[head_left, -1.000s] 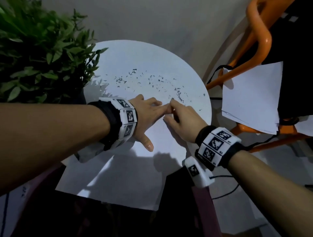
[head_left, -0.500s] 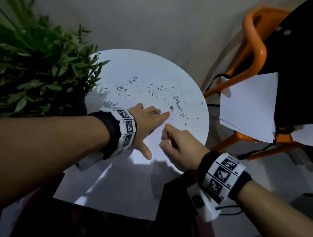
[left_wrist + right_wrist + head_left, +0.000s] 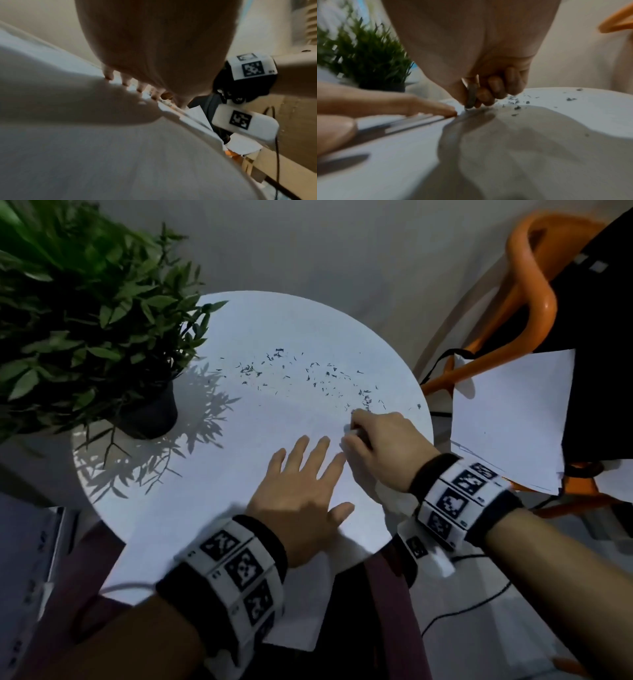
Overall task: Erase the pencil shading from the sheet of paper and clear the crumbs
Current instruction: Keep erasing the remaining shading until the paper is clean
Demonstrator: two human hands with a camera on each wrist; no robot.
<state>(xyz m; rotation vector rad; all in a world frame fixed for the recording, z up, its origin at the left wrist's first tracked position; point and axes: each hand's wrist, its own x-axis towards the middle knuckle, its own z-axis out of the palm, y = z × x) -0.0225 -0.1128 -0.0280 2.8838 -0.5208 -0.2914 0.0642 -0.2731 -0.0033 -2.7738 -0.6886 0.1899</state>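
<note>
A white sheet of paper (image 3: 219, 508) lies on the round white table (image 3: 246, 316), its near corner hanging over the table edge. My left hand (image 3: 301, 481) rests flat on the sheet with fingers spread. My right hand (image 3: 380, 443) pinches a small grey eraser (image 3: 471, 94) whose lower end touches the paper just right of my left fingertips (image 3: 448, 111). Dark eraser crumbs (image 3: 325, 374) lie scattered in an arc beyond both hands; some crumbs (image 3: 515, 102) sit right beside the eraser. No pencil shading shows clearly.
A potted green plant (image 3: 89, 330) stands on the table's left side. To the right is an orange chair (image 3: 527, 302) carrying loose white sheets (image 3: 510, 416) and dark fabric. A black cable (image 3: 459, 611) runs across the floor below.
The view has shifted. My right hand drew back toward me, then pushed forward again with the eraser. My left hand has slid back a little and lies flatter on the sheet.
</note>
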